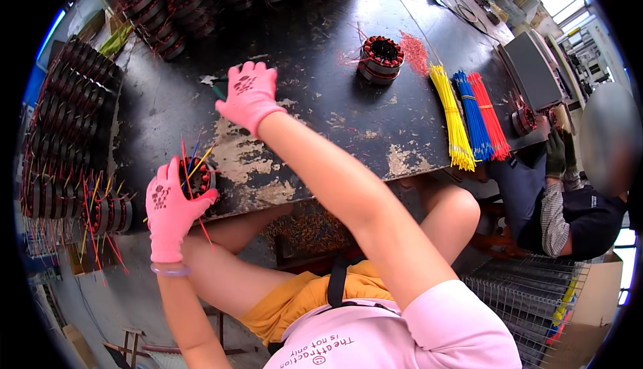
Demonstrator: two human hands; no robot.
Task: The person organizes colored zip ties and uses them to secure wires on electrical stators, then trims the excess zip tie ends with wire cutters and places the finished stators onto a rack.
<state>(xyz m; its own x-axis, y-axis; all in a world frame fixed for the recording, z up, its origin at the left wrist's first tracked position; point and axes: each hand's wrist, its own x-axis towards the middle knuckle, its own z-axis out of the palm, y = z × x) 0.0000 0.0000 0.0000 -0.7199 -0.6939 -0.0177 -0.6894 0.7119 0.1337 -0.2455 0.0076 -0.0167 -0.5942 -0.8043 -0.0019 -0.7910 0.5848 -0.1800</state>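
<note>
My left hand [169,201], in a pink glove, grips the near-left side of a motor stator [205,176] at the table's front edge. Red, blue and yellow wires [195,162] stick up from it, and a red one hangs down past the edge. Farther in, my right hand [249,95], gloved alike, is palm down low over the table with thumb and fingers apart. Beneath it, partly hidden, lies a hand tool with a green handle [218,91]; its kind is not clear. Another stator [381,60] with red windings stands beyond, to the right.
Bundles of yellow [450,117], blue [473,117] and red wires [489,115] lie at the right, near red scraps [414,52]. Stacked stators [70,101] line the left and far sides. A co-worker [569,201] sits at the right, beside a grey box [532,67].
</note>
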